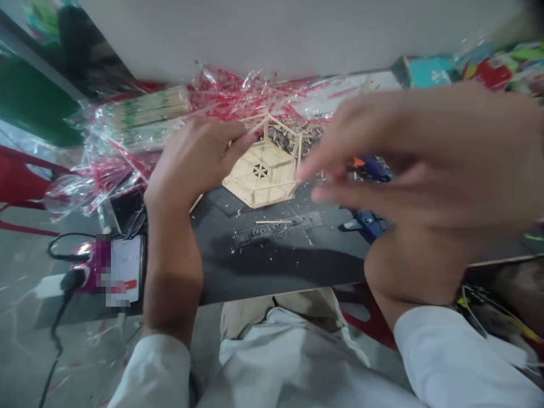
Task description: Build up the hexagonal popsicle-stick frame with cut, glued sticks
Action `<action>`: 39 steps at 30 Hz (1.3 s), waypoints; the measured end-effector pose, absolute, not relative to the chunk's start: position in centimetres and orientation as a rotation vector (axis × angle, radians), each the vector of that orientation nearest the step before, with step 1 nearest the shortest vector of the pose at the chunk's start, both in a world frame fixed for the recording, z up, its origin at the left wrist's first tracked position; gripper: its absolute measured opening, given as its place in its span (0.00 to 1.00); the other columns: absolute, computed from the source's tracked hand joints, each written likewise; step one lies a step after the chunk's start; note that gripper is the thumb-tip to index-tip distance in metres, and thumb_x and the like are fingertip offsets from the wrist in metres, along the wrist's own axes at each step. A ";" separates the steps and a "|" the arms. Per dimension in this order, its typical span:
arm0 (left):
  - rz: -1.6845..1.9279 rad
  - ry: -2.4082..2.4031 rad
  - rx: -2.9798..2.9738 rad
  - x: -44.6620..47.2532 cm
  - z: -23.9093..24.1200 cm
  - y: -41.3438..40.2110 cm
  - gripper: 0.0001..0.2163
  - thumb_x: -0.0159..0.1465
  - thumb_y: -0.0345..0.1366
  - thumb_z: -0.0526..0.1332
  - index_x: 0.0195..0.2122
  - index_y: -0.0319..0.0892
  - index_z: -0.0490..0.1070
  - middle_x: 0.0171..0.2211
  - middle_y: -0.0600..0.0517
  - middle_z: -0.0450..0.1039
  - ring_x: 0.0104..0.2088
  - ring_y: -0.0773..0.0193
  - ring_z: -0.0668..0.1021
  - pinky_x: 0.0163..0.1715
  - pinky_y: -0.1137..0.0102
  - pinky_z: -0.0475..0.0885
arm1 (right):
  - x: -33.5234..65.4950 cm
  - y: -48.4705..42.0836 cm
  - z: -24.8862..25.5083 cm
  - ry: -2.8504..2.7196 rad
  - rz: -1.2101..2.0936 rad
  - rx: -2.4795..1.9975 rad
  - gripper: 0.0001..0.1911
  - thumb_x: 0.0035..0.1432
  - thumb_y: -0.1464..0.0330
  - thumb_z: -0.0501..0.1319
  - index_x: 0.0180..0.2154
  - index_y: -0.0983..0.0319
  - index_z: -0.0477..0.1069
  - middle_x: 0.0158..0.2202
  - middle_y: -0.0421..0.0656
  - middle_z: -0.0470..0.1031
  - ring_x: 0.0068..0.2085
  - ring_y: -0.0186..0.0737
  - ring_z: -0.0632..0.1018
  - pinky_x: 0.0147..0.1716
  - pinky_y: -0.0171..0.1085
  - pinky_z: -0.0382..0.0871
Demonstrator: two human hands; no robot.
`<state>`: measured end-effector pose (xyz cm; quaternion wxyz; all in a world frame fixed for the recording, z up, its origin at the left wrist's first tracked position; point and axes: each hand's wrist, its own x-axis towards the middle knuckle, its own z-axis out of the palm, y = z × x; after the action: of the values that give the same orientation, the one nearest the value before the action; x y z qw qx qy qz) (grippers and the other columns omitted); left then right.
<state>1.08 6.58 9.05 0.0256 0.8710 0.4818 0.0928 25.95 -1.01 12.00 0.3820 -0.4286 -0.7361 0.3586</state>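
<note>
A hexagonal frame of thin wooden sticks [278, 158] stands on the dark tabletop, with a small spoked opening in its base and upright sticks joined by a rim. My left hand [202, 150] is closed at its upper left side, thumb and forefinger pinching the rim; the fingertips partly cover it. Blurred by motion, my right hand [425, 153] is raised at the frame's right side. Its forefinger and thumb are apart, and I make out nothing between them. A loose stick [272, 222] lies in front of the frame, on a clear printed ruler [278, 228].
A blue glue gun [369, 224] lies under my right hand. Wrapped bundles of sticks [147, 107] and red-and-clear plastic wrappers [238, 90] line the back. At left are a phone [125, 266] and a purple power adapter [87, 266] with cables. Stick scraps litter the tabletop.
</note>
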 end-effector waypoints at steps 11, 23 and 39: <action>0.314 1.444 2.613 3.2 7.9 7.1 0.16 0.74 0.47 0.52 0.40 0.47 0.77 0.37 0.48 0.79 0.43 0.55 0.79 0.41 0.64 0.67 | 26.0 7.7 5.8 -2.013 0.584 -1.222 0.04 0.62 0.61 0.70 0.38 0.53 0.81 0.35 0.41 0.80 0.35 0.42 0.76 0.38 0.45 0.72; 0.450 1.618 2.588 -3.5 9.0 8.6 0.13 0.71 0.38 0.53 0.42 0.40 0.77 0.43 0.45 0.78 0.45 0.58 0.75 0.52 0.62 0.68 | 27.7 10.3 3.3 -1.765 0.689 -1.369 0.11 0.56 0.56 0.73 0.32 0.55 0.78 0.30 0.42 0.77 0.36 0.44 0.76 0.33 0.44 0.70; 0.126 1.572 2.302 -5.7 7.5 10.0 0.13 0.62 0.46 0.62 0.38 0.46 0.84 0.37 0.49 0.84 0.38 0.56 0.81 0.46 0.62 0.72 | 28.2 11.5 0.9 -1.705 0.835 -1.450 0.09 0.54 0.59 0.74 0.33 0.57 0.82 0.28 0.42 0.78 0.29 0.39 0.74 0.31 0.43 0.71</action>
<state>-5.66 9.99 7.54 0.1745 0.8124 0.5546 0.0445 28.24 11.54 0.91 0.3677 -0.5644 -0.6639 0.3250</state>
